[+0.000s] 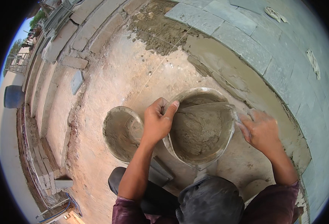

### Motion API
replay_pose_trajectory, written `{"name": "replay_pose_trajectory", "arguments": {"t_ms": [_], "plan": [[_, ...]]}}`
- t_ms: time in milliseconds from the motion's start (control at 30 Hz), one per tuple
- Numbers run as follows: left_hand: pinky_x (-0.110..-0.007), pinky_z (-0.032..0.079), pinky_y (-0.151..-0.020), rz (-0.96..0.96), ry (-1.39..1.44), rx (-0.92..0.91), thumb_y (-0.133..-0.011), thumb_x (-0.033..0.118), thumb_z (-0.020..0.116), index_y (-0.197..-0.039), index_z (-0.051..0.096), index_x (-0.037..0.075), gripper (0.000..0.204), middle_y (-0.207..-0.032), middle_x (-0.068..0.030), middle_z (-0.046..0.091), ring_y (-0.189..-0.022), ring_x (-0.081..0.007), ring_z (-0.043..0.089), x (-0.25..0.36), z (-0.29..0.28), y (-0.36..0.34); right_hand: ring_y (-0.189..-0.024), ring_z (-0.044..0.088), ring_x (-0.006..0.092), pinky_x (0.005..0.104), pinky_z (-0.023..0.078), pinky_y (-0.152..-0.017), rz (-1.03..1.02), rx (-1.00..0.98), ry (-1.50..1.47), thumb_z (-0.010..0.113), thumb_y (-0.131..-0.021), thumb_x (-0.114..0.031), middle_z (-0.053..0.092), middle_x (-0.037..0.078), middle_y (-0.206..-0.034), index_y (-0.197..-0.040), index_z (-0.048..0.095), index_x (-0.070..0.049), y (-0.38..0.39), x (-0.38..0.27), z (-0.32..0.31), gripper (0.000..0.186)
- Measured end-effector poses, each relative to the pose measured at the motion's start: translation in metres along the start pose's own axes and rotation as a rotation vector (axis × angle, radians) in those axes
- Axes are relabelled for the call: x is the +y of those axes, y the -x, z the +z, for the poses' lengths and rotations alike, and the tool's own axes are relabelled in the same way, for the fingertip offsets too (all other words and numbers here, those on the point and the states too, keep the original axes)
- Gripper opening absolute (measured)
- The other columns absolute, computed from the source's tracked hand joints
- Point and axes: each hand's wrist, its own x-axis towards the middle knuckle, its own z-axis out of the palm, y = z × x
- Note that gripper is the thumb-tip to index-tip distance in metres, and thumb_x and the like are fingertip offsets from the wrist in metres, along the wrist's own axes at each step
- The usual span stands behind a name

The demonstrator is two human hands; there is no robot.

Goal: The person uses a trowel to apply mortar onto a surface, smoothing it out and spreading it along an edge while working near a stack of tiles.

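My left hand [160, 121] grips the left side of a round mortar bucket [230, 136], its thumb over the rim. My right hand [259, 128] has its fingers closed at the right rim. Thick wet grey mortar [198, 130] fills much of the bucket. A thin, mortar-coated edge [205, 105] runs across the opening between both hands; whether it is a lip or a tool, I cannot tell. Left of my left forearm is a second bucket [116, 125], tilted, with mortar smeared inside. A dark flat piece [160, 170] lies beside that forearm.
Grey stone slabs [239, 39] cover the right side, bordered by a smooth wet mortar strip [228, 61]. Rough mortar [153, 28] lies at the far middle. Thin string [159, 67] crosses the ground. Stone steps [93, 28] rise on the left. Two pale gloves or rags [314, 63] lie far right.
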Motion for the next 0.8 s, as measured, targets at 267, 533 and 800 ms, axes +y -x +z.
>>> {"name": "replay_pose_trajectory", "arguments": {"t_ms": [267, 533, 800], "plan": [[-0.028, 0.024, -0.049, 0.063, -0.100, 0.113, -0.096, 0.020, 0.070, -0.065, 0.048, 0.009, 0.040, -0.060, 0.0089, 0.038, -0.057, -0.0032, 0.030, 0.017, -0.027, -0.035, -0.077, 0.062, 0.0265, 0.0383, 0.051, -0.067, 0.033, 0.086, 0.000, 0.069, -0.092, -0.033, 0.059, 0.009, -0.087, -0.120, 0.069, -0.019, -0.028, -0.006, 0.025, 0.032], [-0.030, 0.029, -0.051, 0.110, -0.179, 0.097, -0.097, 0.023, 0.069, -0.065, 0.047, 0.007, 0.041, -0.060, 0.0060, 0.040, -0.058, -0.0063, 0.033, 0.017, -0.027, -0.057, -0.081, 0.065, 0.0296, 0.0398, 0.054, -0.063, -0.083, 0.122, 0.038, 0.066, -0.090, -0.024, 0.063, 0.015, -0.095, -0.124, 0.065, -0.013, -0.081, -0.020, 0.057, 0.035], [-0.031, 0.030, -0.051, 0.103, -0.159, 0.103, -0.097, 0.023, 0.068, -0.066, 0.047, 0.005, 0.041, -0.060, 0.0043, 0.042, -0.059, -0.0067, 0.035, 0.018, -0.022, -0.054, -0.078, 0.070, 0.0329, 0.0420, 0.057, -0.063, -0.223, -0.178, -0.024, 0.063, -0.086, -0.014, 0.066, 0.018, -0.088, -0.115, 0.061, 0.001, -0.117, -0.074, 0.067, 0.033]]}}
